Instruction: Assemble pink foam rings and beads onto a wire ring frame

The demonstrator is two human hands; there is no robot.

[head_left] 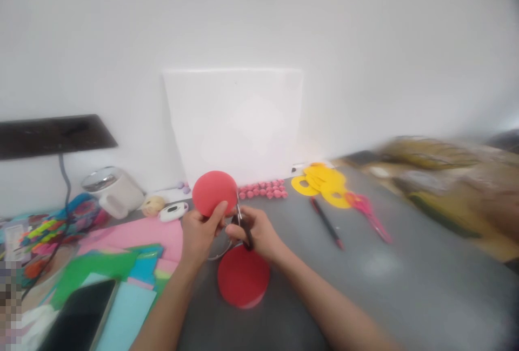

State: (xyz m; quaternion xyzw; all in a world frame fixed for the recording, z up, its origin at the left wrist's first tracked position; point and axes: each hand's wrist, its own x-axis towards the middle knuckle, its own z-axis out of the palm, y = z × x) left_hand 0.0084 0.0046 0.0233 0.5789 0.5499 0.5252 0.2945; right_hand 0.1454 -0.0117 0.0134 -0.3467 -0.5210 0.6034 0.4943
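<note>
My left hand (205, 232) pinches a round red paper disc (214, 191) by its lower edge and holds it up above the table. In my right hand (256, 229) is a pair of scissors (245, 231) with black handles. Their blades point upward at the right edge of the disc; whether they bite into the paper, I cannot make out. Below both hands, another red paper disc (243, 278) lies flat on the grey table. A thin ring-like strip (219, 253) shows partly behind my left hand.
Yellow paper rings (324, 180), pink scissors (371, 216) and a dark pen (327, 224) lie to the right. Small pink rolls (263, 190) line the wall by a white board (239, 124). Coloured paper (95, 270), a phone (79, 318) and a white mug (117, 191) occupy the left.
</note>
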